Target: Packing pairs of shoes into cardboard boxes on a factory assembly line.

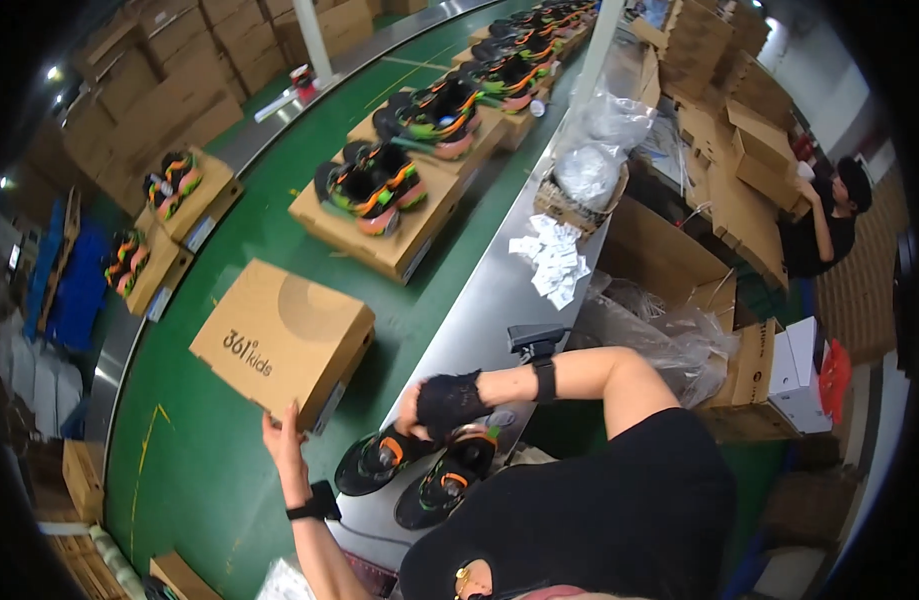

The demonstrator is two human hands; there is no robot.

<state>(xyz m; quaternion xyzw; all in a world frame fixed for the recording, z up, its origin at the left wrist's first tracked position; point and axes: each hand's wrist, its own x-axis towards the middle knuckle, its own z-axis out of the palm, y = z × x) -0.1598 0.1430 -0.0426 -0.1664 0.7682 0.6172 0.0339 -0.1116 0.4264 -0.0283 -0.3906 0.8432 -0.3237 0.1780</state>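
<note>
My left hand (pixel 286 440) is at the near edge of a closed brown shoe box (pixel 279 325). Its fingers are apart, with the tips touching the cardboard. On the metal ledge in front of my body stand two black sneakers with orange and green trim, a left sneaker (pixel 374 460) and a right sneaker (pixel 444 485). My right hand (pixel 414 412), with a black frilly cuff at its wrist, is closed on the heel end of the left sneaker. The cuff hides part of its fingers.
Open boxes topped with similar sneakers (pixel 369 185) line the green conveyor (pixel 164 400). White paper packets (pixel 551 260) lie on the metal ledge (pixel 479 305). At the right, a carton (pixel 669 240) holds clear plastic, and another person (pixel 829 215) handles cardboard.
</note>
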